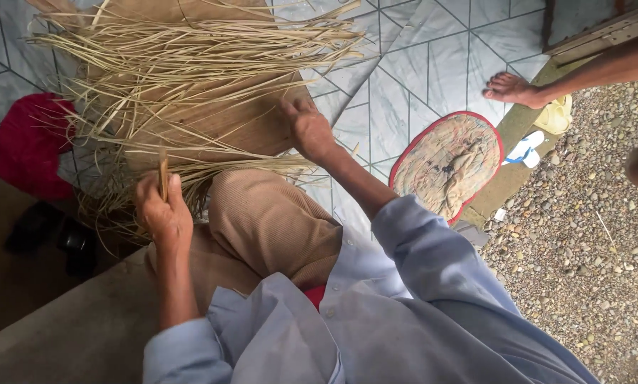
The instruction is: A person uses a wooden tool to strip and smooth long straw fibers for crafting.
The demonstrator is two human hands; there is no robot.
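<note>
Left hand [164, 213] pinches a strip [164, 176]; right hand [309, 130] presses woven mat [212, 121].

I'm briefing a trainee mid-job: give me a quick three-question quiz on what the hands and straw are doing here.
1. True or false: the left hand pinches a strip upright between its fingers.
2. Where is the right hand? A) flat on the woven mat B) on the round cushion C) on the gravel
3. What lies fanned out around the mat's edges?

Key:
1. True.
2. A: it presses on the mat near its edge.
3. Loose straw strips, unwoven, spreading over the tiled floor.
</note>
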